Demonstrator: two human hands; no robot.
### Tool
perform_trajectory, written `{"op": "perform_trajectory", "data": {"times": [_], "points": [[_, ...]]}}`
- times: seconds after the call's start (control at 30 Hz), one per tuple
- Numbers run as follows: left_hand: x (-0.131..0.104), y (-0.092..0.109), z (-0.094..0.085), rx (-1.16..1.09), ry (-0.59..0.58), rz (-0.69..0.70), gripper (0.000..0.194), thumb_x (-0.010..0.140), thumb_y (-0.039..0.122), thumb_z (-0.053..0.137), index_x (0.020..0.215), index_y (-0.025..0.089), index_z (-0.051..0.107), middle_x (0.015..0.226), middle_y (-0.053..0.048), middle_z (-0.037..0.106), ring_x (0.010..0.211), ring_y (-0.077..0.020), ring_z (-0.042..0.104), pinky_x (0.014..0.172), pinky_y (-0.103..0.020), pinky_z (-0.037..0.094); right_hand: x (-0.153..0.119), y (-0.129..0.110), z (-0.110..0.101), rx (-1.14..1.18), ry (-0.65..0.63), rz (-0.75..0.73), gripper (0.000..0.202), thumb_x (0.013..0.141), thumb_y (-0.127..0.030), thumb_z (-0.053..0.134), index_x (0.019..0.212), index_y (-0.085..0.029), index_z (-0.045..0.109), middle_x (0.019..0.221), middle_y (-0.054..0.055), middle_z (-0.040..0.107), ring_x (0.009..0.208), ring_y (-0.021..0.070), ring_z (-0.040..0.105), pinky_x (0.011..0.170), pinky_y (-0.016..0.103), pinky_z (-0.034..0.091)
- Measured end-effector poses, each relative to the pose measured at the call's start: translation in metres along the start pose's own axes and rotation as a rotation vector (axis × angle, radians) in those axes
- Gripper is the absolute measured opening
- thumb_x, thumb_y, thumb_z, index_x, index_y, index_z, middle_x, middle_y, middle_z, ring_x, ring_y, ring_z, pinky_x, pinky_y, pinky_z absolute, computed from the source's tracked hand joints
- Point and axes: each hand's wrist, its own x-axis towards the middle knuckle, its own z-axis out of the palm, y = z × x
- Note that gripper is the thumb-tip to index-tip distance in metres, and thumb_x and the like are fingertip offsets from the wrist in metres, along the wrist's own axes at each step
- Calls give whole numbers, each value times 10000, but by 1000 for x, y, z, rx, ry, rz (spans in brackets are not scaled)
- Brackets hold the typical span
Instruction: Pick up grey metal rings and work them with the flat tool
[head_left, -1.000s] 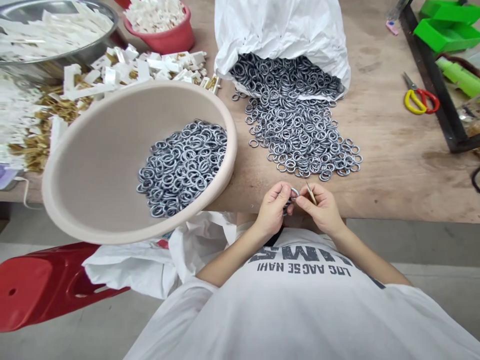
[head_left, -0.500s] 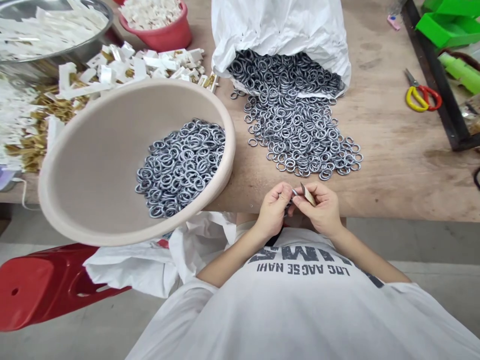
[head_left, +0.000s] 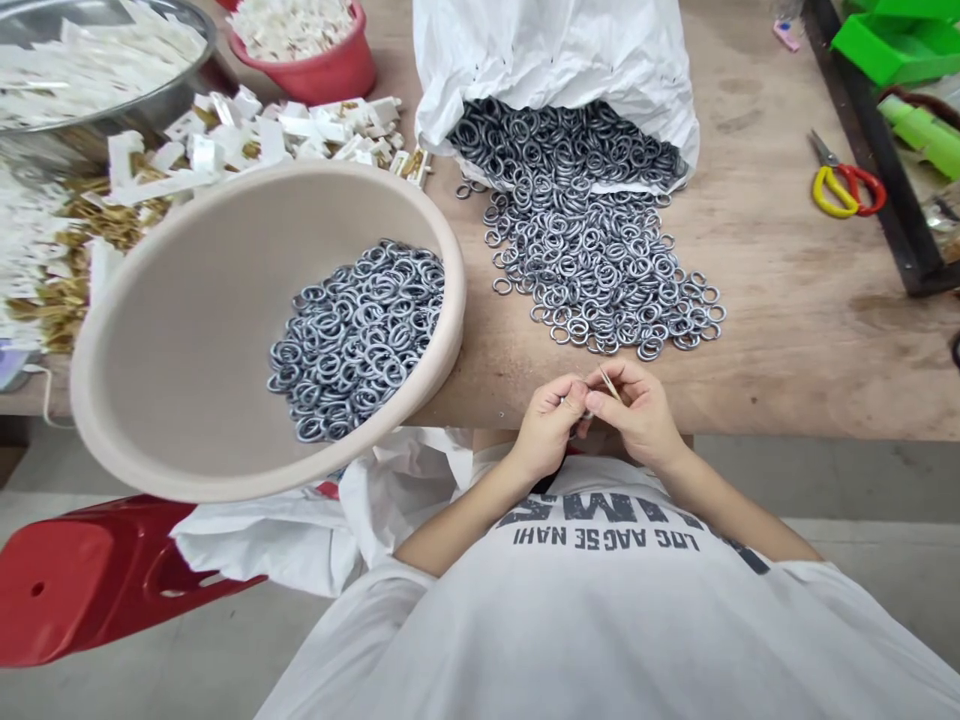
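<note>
At the table's front edge my two hands meet, fingertips together. My left hand (head_left: 549, 425) is closed, with bits of grey rings showing among its fingers; how many is hidden. My right hand (head_left: 639, 415) pinches a thin, flat, blade-like piece (head_left: 609, 383), seen nearly edge-on and pointing up and away. Just beyond the hands spreads a pile of grey rings (head_left: 600, 270), spilling from a white sack (head_left: 555, 50). More grey rings (head_left: 364, 340) lie in a large beige basin (head_left: 172, 300) to the left.
White and brown plastic pieces (head_left: 206, 155) are heaped behind the basin, near a steel bowl (head_left: 217, 75) and a red tub (head_left: 300, 75). Scissors (head_left: 847, 190) with red and yellow handles lie at right, beside a dark frame (head_left: 870, 140) and green bins (head_left: 900, 45). A red stool (head_left: 75, 580) stands lower left.
The blade-like piece in my right hand has turned, from showing its broad face to nearly edge-on. Both hands stay at the table edge; the view has shifted slightly.
</note>
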Motion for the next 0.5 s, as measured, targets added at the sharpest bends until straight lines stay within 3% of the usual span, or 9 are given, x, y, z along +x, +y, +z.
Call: {"op": "perform_trajectory", "data": {"times": [0.13,0.3,0.5], "points": [[0,4,0,-10,-76,8,499,865,607,639,653,172,518,561,24,460,482,-80,404,483,-237,292,5,-9,-7,-127,13,-95,313,863,-538,692,878,-235,612,684,-28,613,580,142,586,575,287,504],[2,10,-1,-51,-39,-3,473,876,610,616,698,180,533,612,22,461,474,-78,398,457,-238,286,-2,-23,-16,-582,-39,-361,277,945,-445,623,810,-206,663,716,4,634,668,146,559,646,287,413],[4,11,-2,-113,-25,-11,403,865,545,664,728,182,553,695,13,494,495,-72,405,425,-220,292,-8,-29,-16,-746,-144,-418,263,976,-368,599,814,-211,733,750,19,676,670,139,567,646,276,395]]}}
